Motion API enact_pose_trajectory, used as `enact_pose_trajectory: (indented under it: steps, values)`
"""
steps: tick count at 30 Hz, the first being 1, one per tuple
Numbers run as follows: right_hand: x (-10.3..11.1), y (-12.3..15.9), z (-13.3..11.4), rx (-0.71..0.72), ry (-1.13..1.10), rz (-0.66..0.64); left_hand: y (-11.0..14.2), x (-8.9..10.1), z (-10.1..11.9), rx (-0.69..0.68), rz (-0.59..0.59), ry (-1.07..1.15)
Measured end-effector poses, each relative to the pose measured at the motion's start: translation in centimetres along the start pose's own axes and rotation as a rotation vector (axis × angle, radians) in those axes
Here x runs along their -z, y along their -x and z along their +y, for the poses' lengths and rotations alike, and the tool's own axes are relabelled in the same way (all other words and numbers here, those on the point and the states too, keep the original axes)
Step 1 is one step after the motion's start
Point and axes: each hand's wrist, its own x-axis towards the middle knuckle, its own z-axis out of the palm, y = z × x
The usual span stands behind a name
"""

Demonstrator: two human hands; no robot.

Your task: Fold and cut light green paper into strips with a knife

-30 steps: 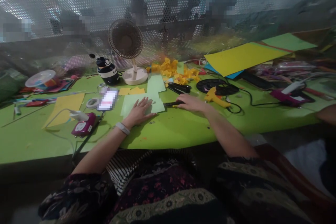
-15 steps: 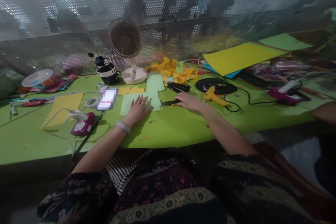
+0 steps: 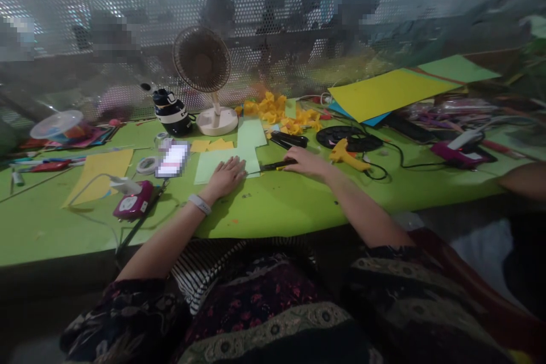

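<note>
My left hand (image 3: pixel 226 177) lies flat with fingers spread on a pale green paper sheet (image 3: pixel 211 162) on the green table (image 3: pixel 277 210). My right hand (image 3: pixel 307 162) rests on the table to the right, its fingers curled round the handle of a black and yellow tool (image 3: pixel 273 166), probably a cutter, whose tip points at the paper's right edge. A white band sits on my left wrist.
A phone (image 3: pixel 172 159), tape roll (image 3: pixel 148 165) and pink charger (image 3: pixel 129 206) lie left of the paper. Behind stand a small fan (image 3: pixel 205 68), yellow paper flowers (image 3: pixel 277 114), black scissors (image 3: pixel 290 140), a yellow glue gun (image 3: pixel 347 154) and large coloured sheets (image 3: pixel 384 94). Another person's arm (image 3: pixel 522 179) shows at right.
My left hand has slid slightly back and right over the pale green paper. The right hand keeps its hold on the tool and has shifted a little to the left.
</note>
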Motion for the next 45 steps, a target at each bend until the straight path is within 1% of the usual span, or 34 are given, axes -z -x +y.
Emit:
enact_pose_trajectory:
  steps: [7, 12, 18, 21, 24, 28, 32, 34, 37, 40, 43, 45]
  values:
    - [0.3, 0.9, -1.1, -0.027, -0.008, -0.01, -0.2, -0.4, -0.2, 0.006, 0.0, -0.022]
    - [-0.1, 1.0, -1.7, 0.07, 0.0, 0.0, -0.2, -0.6, -0.4, 0.001, 0.019, -0.015]
    - [0.1, 0.9, -0.9, 0.134, -0.003, -0.041, -0.2, -0.4, -0.4, -0.013, 0.012, -0.005]
    - [0.6, 1.0, -0.5, 0.126, -0.013, -0.071, -0.1, -0.4, -0.4, -0.02, 0.017, 0.0]
    - [0.8, 1.1, -0.6, 0.114, -0.016, -0.064, -0.1, -0.2, -0.4, -0.016, 0.021, -0.001]
    - [1.0, 1.0, -0.3, 0.11, 0.011, -0.036, -0.6, 0.0, 0.9, 0.028, 0.004, -0.012]
    - [1.3, 0.9, 1.1, 0.091, 0.035, 0.002, -1.8, -0.4, 3.0, 0.062, 0.055, -0.008]
    - [1.3, 0.8, 1.7, 0.09, 0.037, 0.0, -2.1, -0.4, 3.4, 0.062, 0.072, 0.012]
    - [1.2, 0.7, 2.1, 0.083, 0.034, -0.015, -1.8, 0.2, 2.5, 0.044, 0.084, 0.017]
    - [1.0, 0.6, 2.0, 0.085, 0.027, -0.027, -0.7, 0.7, 0.4, -0.049, 0.059, -0.014]
    - [0.8, 0.5, 1.5, 0.082, 0.008, -0.022, 0.3, 0.5, -1.2, -0.139, -0.009, -0.011]
    - [0.6, 0.5, 0.9, 0.068, 0.004, -0.013, 0.7, 0.0, -1.5, -0.162, -0.029, -0.011]
